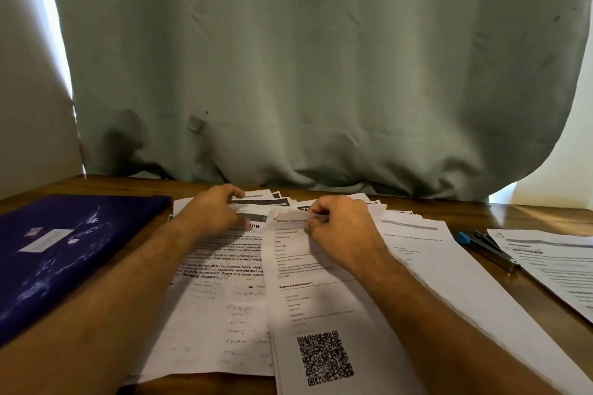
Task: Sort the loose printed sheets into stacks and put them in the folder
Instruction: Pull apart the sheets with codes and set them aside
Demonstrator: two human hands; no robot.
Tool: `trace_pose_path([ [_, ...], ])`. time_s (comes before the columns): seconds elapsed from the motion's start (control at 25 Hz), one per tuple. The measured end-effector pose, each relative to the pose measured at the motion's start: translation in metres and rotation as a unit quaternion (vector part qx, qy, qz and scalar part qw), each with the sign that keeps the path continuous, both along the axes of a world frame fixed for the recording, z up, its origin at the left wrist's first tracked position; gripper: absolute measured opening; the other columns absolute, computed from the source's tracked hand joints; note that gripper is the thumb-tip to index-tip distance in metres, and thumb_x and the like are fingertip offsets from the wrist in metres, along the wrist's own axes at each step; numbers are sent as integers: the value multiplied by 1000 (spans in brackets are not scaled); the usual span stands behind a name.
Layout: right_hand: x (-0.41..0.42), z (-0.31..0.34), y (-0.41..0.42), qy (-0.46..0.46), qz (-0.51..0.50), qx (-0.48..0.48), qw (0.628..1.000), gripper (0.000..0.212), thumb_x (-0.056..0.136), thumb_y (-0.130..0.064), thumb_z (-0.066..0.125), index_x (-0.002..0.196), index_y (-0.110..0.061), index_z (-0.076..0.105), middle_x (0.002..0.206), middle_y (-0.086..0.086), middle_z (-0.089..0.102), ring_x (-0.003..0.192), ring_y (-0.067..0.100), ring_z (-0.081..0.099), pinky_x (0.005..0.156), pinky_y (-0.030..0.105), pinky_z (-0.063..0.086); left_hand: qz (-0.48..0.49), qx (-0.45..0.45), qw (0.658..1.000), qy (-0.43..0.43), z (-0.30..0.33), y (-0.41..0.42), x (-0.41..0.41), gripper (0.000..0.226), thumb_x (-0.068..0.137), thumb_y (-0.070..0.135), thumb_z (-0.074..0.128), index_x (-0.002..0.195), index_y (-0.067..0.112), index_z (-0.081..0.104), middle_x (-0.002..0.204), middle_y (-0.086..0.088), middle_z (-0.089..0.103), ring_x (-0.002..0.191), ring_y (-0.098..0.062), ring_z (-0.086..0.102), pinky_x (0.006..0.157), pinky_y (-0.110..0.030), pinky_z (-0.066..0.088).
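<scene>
Loose printed sheets (221,305) lie spread over the middle of the wooden table. On top of them lies a sheet with a QR code (321,324), its far edge lifted. My right hand (340,231) pinches that far edge between thumb and fingers. My left hand (218,212) lies on the sheets to the left, fingers curled down onto the paper near their far ends. A dark blue folder (70,250) lies shut at the left of the table. Another small stack of sheets (558,263) sits at the right edge.
A stapler with a blue end (487,248) lies between the middle sheets and the right stack. A grey-green curtain (305,74) hangs down to the table's far edge. Bare wooden table (532,218) shows at the far right.
</scene>
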State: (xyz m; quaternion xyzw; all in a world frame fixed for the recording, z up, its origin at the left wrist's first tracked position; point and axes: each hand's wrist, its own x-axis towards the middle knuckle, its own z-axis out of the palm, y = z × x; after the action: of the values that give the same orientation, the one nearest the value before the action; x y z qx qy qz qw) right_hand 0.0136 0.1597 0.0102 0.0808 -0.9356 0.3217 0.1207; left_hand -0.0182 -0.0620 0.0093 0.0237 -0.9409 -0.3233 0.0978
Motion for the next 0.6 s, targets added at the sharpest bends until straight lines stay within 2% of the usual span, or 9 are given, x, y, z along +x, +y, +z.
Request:
trace_pose_path([
  [0.08, 2, -3, -4, 3, 11, 4, 1000, 11, 91, -31, 67, 102, -30, 65, 112, -6, 68, 88, 11, 59, 96, 28, 52, 25, -70, 997, -14, -12, -5, -4, 76, 80, 41, 81, 146, 28, 45, 150, -4, 50, 131, -25, 52, 105, -39, 47],
  [0.24, 7, -5, -15, -7, 44, -10, 999, 12, 90, -25, 69, 101, -30, 69, 105, -8, 67, 91, 9, 59, 87, 21, 49, 31, -93, 993, -73, -24, -15, -7, 75, 88, 55, 67, 151, 27, 37, 153, -7, 46, 134, -28, 49, 109, -43, 43],
  [0.32, 12, -5, -25, -6, 60, -20, 998, 11, 91, -25, 69, 100, -30, 70, 103, -8, 67, 90, 8, 60, 82, 18, 47, 34, -113, 991, -71, -25, -17, -9, 77, 89, 57, 65, 153, 26, 34, 154, -9, 45, 137, -30, 46, 115, -49, 37],
  [0.4, 15, -4, -36, 2, 69, -20, 997, 11, 92, -25, 67, 102, -29, 70, 102, -8, 67, 90, 9, 61, 86, 21, 50, 33, -105, 991, -75, -26, -19, -9, 76, 90, 55, 65, 153, 27, 32, 153, -11, 45, 137, -32, 47, 116, -53, 35],
  [0.6, 22, -4, -45, 16, 70, -12, 997, 14, 94, -26, 63, 107, -27, 68, 106, -4, 67, 93, 12, 60, 93, 27, 50, 45, -113, 990, -65, -24, -20, -6, 76, 89, 49, 70, 151, 26, 31, 148, -13, 51, 130, -34, 53, 112, -53, 40],
])
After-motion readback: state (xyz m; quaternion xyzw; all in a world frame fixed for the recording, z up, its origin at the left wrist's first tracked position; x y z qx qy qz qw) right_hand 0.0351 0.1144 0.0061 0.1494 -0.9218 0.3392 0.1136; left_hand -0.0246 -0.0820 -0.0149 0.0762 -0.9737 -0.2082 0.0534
